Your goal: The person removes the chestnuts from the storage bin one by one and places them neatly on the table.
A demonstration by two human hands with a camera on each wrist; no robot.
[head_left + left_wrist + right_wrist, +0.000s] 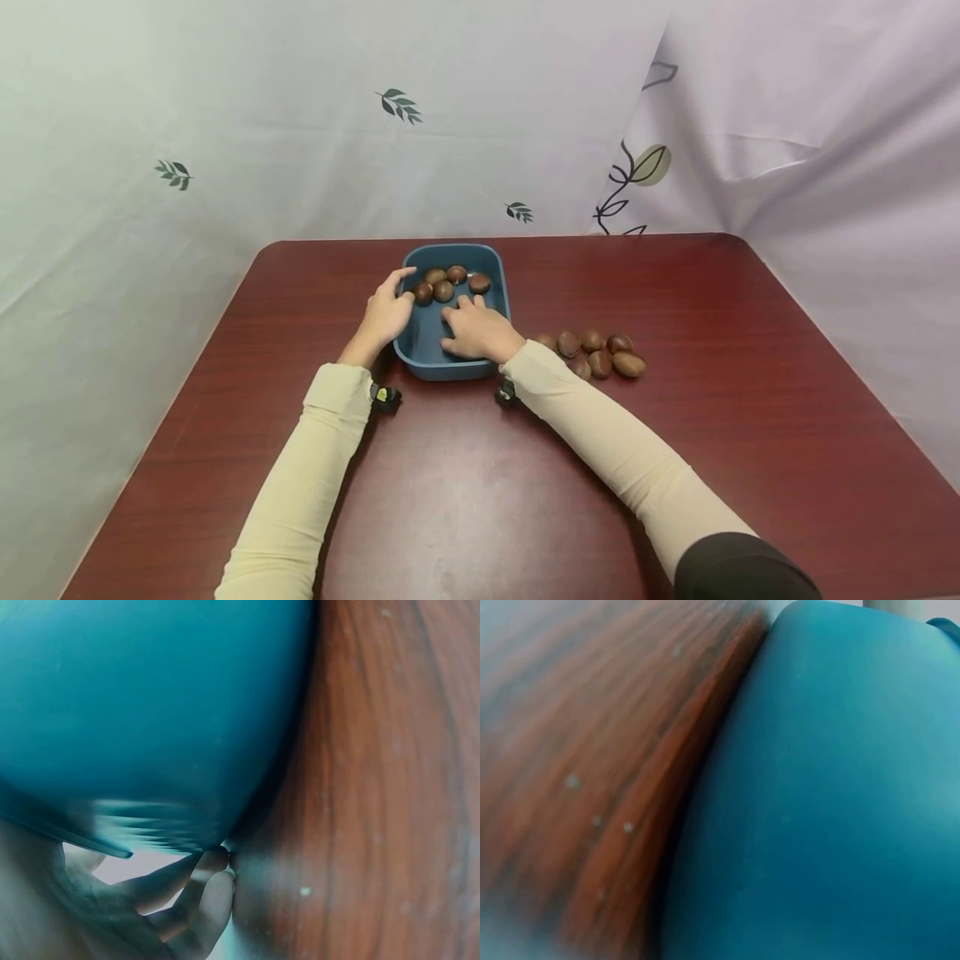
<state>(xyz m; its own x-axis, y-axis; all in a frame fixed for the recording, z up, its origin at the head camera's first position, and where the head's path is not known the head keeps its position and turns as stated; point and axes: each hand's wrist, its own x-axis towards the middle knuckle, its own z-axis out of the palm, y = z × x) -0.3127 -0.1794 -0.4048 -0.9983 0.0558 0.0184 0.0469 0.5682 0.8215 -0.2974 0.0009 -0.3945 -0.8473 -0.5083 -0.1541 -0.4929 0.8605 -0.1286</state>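
A blue plastic bin (452, 372) stands on the table, with several chestnuts (443, 291) at its far end. My left hand (388, 312) holds the bin's left side, thumb over the rim. In the left wrist view, its fingers (214, 900) lie against the ribbed outer wall (142, 821). Reaching over the bin's right side, my right hand (480, 331) is inside it with fingers apart, just short of a single chestnut (479, 283). No chestnut shows in its grasp. The right wrist view shows only the bin's outer wall (817, 787) and the tabletop; that hand is hidden there.
More chestnuts (600, 364) lie in a loose group on the table right of the bin, partly covered by the right sleeve (600, 442). The reddish-brown wooden table (750, 375) ends at a pale, leaf-printed cloth (465, 167) behind it.
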